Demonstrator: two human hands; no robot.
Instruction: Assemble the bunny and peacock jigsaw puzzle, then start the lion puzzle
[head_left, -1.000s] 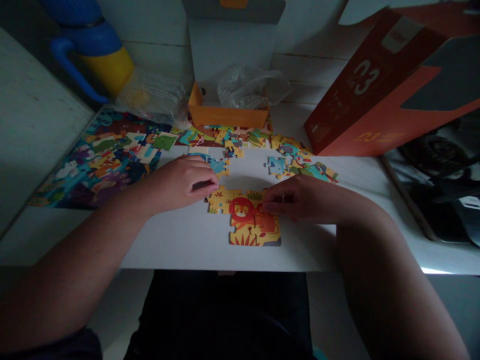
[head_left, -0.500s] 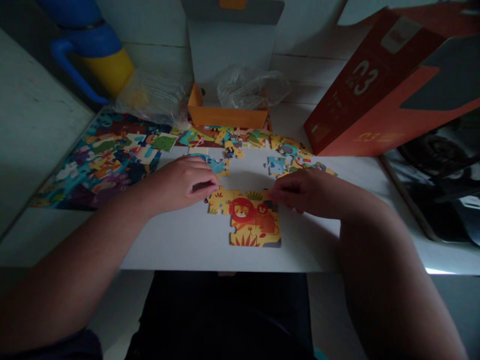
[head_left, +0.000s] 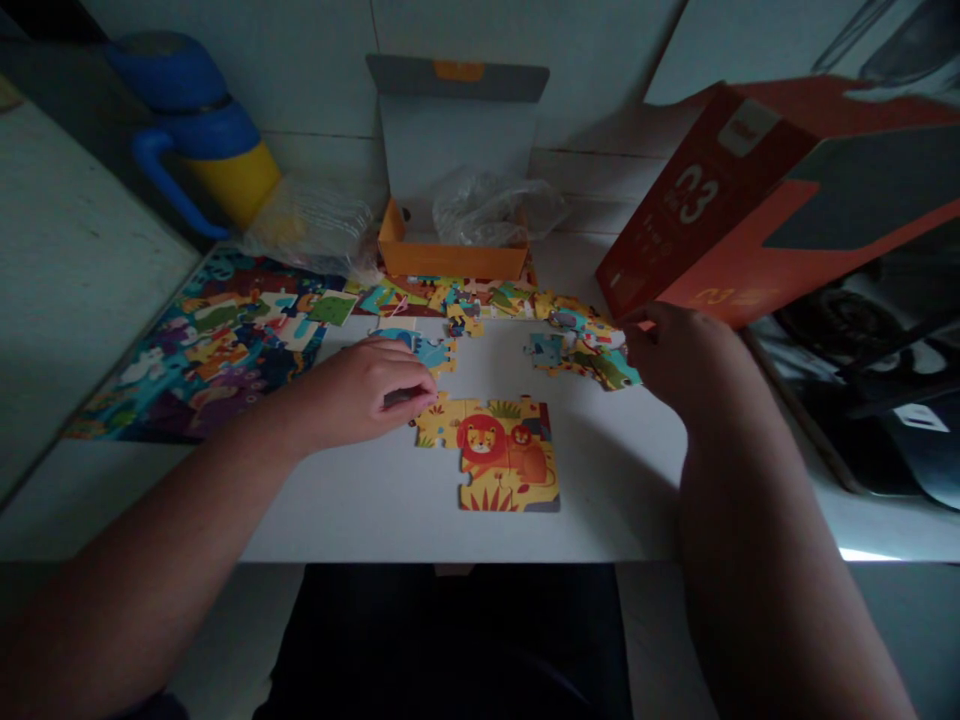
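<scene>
Joined jigsaw pieces form a yellow picture of a lion and a cub (head_left: 495,455), flat on the white table. At its upper left edge is my left hand (head_left: 367,392), closed, thumb and fingertips pressed together; anything between them is hidden. Beyond that hand lie blue elephant pieces (head_left: 435,352). My right hand (head_left: 671,355) is over at the right end of a heap of loose jigsaw pieces (head_left: 600,350), its fingers bent inward and partly covered by the hand itself. Whether it grips a piece is hidden. A single blue piece (head_left: 545,349) lies left of the heap.
Behind the pieces stands an open orange box (head_left: 450,262) holding a clear plastic bag (head_left: 491,212). A tall red-orange box (head_left: 720,230) leans at the right. At left are a dark blue picture board (head_left: 161,400) with pieces on it, another plastic bag (head_left: 311,230) and a blue-yellow jug (head_left: 225,175).
My right hand has moved away from the lion picture's right edge, outward to the loose pieces at the right. My left hand stays by the picture. The view has tilted up slightly.
</scene>
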